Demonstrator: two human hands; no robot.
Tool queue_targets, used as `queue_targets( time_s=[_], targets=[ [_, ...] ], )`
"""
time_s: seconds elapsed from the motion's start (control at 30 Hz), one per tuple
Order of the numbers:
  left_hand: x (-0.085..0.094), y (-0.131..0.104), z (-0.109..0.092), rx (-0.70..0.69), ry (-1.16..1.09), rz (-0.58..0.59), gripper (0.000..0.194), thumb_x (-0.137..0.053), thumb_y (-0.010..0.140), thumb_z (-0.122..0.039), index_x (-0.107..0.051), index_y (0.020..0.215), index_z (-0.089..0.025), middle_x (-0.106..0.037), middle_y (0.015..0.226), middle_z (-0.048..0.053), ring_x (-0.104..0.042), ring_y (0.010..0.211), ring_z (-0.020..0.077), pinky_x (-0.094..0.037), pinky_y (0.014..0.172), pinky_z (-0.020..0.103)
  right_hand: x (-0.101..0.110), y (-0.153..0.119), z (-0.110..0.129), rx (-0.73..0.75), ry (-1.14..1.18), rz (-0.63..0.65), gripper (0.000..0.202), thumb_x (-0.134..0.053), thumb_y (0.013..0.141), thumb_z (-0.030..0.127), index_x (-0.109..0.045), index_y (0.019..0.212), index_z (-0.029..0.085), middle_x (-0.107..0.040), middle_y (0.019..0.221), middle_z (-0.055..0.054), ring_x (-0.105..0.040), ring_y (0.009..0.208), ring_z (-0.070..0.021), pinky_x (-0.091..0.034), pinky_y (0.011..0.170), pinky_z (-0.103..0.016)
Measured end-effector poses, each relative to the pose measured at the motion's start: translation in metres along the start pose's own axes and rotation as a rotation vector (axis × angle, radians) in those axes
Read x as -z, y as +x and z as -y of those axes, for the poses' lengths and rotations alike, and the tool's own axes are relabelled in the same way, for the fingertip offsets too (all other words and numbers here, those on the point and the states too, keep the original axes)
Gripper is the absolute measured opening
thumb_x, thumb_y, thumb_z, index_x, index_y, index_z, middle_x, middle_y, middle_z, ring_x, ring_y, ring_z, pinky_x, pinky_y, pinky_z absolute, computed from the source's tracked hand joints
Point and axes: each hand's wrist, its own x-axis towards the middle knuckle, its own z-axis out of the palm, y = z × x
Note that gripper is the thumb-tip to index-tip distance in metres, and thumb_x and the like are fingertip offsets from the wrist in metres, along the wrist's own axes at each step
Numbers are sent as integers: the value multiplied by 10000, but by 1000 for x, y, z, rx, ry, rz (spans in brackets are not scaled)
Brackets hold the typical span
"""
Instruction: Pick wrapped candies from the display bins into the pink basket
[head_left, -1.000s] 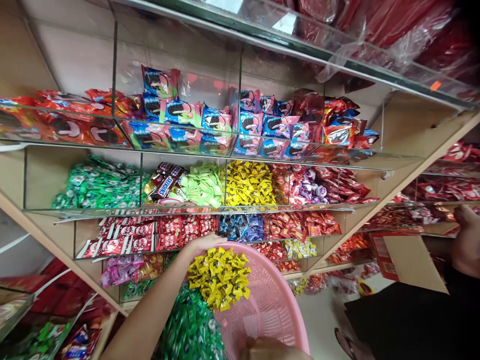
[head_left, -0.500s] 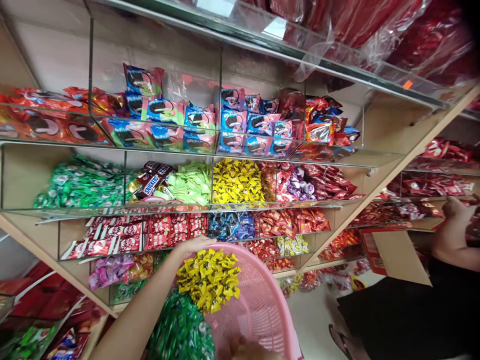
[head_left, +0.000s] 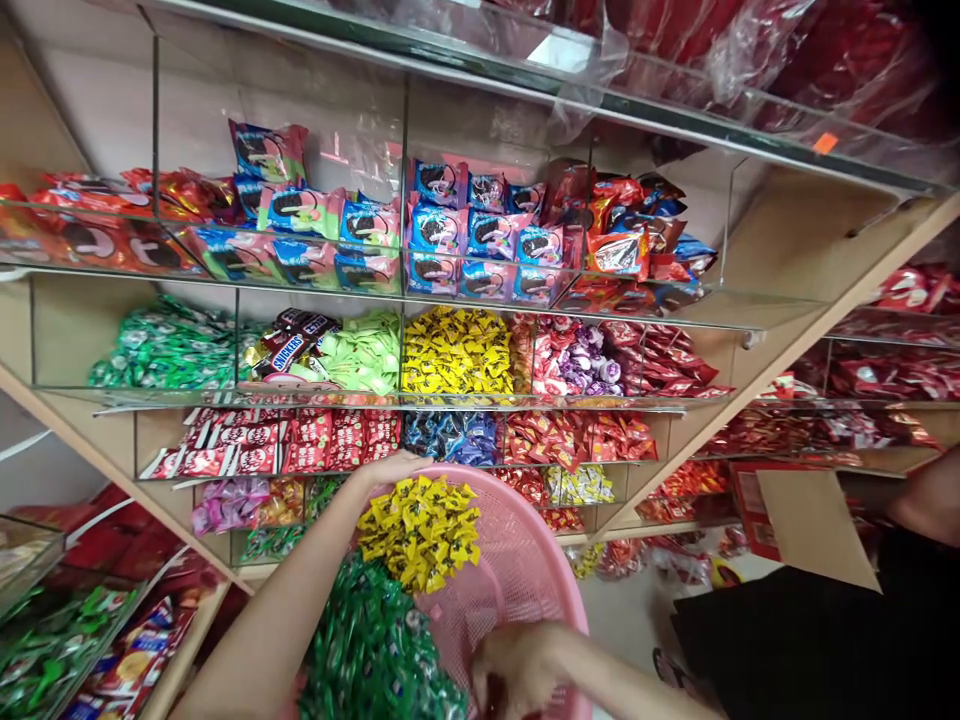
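A round pink plastic basket [head_left: 574, 590] with mesh sides is at the bottom centre. My left hand [head_left: 394, 468] grips its far-left rim, with most of the fingers hidden. Yellow-wrapped candies [head_left: 420, 535] are heaped inside near that hand. Green-wrapped candies [head_left: 382, 650] fill the near-left part of the basket. My right hand [head_left: 517, 660] reaches down into the near-right part, beside the green candies. Its fingers curl downward around something dark that I cannot make out, and the tips are hidden.
Tiered glass-fronted shelves ahead hold matching yellow candies [head_left: 457, 350], green candies [head_left: 176, 345], green-and-blue cookie packs [head_left: 300, 210] and red packets [head_left: 341, 440]. At the right, a person in black [head_left: 795, 640] stands by an open cardboard box [head_left: 817, 525]. A slanted wooden edge [head_left: 787, 370] bounds the shelves.
My right hand has come further into view from the bottom edge, inside the basket. The left hand keeps its grip on the rim. The camera view has shifted slightly.
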Motion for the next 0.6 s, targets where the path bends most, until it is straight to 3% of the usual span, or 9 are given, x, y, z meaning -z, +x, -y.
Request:
queue_targets(
  time_s=[0.2,0.3,0.43,0.6],
  targets=[
    [-1,-7,-15,7,-38,-84,573,-586,538,-663,-680,745,-137,-641,673,19,-543,677,164,-396,614,237,16,-14,-15,13,180,90,516,-717,567,162,-602,1070,150,-603,753,32,-525,575,-76,-401,489,-139],
    [0,-13,-18,13,-75,-102,603,-587,526,-677,-677,749,-125,-642,669,27,-540,652,161,-398,608,241,17,-14,-10,22,68,94,425,-701,587,252,-635,995,149,-603,718,25,-525,560,-92,-385,460,-157],
    [3,-20,-14,3,-76,-118,628,-557,548,-692,-676,792,-125,-653,734,33,-545,681,164,-397,632,243,12,-14,2,39,-221,2,421,-674,588,372,-670,942,144,-636,732,-20,-562,615,-152,-350,435,-192],
    [7,-30,0,38,-31,-199,633,-521,579,-696,-660,812,-125,-632,755,31,-535,699,163,-390,633,241,11,-17,3,193,-253,143,381,-611,659,219,-635,1027,125,-654,819,-36,-565,638,-137,-357,440,-169]
  ],
)
